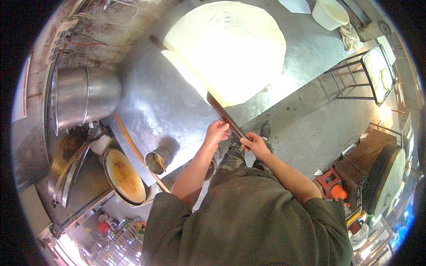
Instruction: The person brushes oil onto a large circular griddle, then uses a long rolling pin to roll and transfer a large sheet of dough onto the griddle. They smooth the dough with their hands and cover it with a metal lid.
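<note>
A large round sheet of rolled-out dough [229, 53] lies on the metal worktop, brightly lit. Its near left edge is folded over a long dark wooden rolling pin [222, 111], whose far end sticks out beyond the dough. The pin's near end reaches past the worktop's edge towards my body. My right hand [256, 145] is closed around that near end. Close beside the pin, a little further along it, is my left hand [218, 132], fingers curled and partly apart; whether it touches the pin is unclear.
On the worktop [149, 93] stand a metal cup [155, 163], a thin wooden stick [128, 138] and, far right, a white plastic tub [330, 14] beside a cloth [349, 36]. A large metal pot [86, 98] is at left. A tray of dough [379, 74] rests on a stand at right.
</note>
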Tool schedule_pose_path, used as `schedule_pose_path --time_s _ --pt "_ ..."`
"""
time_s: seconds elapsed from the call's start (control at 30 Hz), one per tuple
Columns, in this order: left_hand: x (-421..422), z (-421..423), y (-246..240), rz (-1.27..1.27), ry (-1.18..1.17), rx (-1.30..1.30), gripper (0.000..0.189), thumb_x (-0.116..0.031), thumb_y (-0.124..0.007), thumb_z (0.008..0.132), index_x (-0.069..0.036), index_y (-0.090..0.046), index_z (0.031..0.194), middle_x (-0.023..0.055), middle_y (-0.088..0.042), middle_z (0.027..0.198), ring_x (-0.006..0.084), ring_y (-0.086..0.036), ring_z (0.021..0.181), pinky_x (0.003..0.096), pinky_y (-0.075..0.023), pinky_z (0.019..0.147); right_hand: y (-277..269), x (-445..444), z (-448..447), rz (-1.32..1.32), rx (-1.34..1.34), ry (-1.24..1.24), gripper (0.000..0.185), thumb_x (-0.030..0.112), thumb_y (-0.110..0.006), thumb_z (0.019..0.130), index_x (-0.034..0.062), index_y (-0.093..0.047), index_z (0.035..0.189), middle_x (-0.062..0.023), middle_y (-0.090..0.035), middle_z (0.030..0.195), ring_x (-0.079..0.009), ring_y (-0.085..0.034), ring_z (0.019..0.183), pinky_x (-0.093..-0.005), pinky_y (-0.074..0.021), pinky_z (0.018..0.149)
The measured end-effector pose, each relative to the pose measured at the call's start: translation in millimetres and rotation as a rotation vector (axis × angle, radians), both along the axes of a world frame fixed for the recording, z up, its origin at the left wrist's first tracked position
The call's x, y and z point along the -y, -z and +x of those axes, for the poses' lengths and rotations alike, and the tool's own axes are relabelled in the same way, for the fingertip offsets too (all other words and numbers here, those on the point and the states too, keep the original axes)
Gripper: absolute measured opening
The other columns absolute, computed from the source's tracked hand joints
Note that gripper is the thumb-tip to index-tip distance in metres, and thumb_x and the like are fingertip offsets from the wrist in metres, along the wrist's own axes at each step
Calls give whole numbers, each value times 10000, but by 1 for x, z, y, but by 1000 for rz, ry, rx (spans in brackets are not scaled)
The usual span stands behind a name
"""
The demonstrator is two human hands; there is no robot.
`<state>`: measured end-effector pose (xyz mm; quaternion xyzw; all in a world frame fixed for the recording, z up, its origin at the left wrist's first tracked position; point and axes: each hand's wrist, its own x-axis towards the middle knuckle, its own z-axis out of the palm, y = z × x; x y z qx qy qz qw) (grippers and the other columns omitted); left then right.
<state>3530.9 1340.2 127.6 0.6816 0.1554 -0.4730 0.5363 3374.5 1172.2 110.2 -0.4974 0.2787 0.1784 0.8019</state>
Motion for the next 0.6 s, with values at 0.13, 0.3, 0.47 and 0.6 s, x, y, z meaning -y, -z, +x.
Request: schedule_pose_path --time_s 0.13,0.3,0.47,0.6 --pt "12 -12 -9 -24 -2 -54 296 -303 -668 970 -66 -630 1144 48 -682 1056 164 -676 838 320 -548 734 -4 7 1 282 -88 23 327 371 -591 1005 45 -613 979 3 -593 736 -106 -494 572 -262 -403 578" --pt "30 -17 -1 -313 -121 -158 282 -239 -629 995 -54 -605 1206 80 -686 1081 215 -659 1034 388 -523 918 14 26 -1 1123 -128 75 517 528 -419 1033 59 -634 996 25 -489 640 -120 -384 490 -292 -331 519" --pt "55 -20 12 -386 -171 -84 227 -215 -661 971 -57 -615 1126 70 -694 1048 192 -671 969 352 -535 862 22 30 2 1004 -107 83 485 497 -421 1038 59 -627 1041 -6 -549 680 -131 -446 511 -297 -377 509" --pt "70 -22 9 -216 -180 -23 224 -229 -713 932 -70 -630 1066 50 -697 956 164 -677 837 322 -547 736 -7 28 4 82 -136 181 341 362 -557 1015 38 -605 1110 -66 -649 812 -156 -565 595 -289 -463 550"
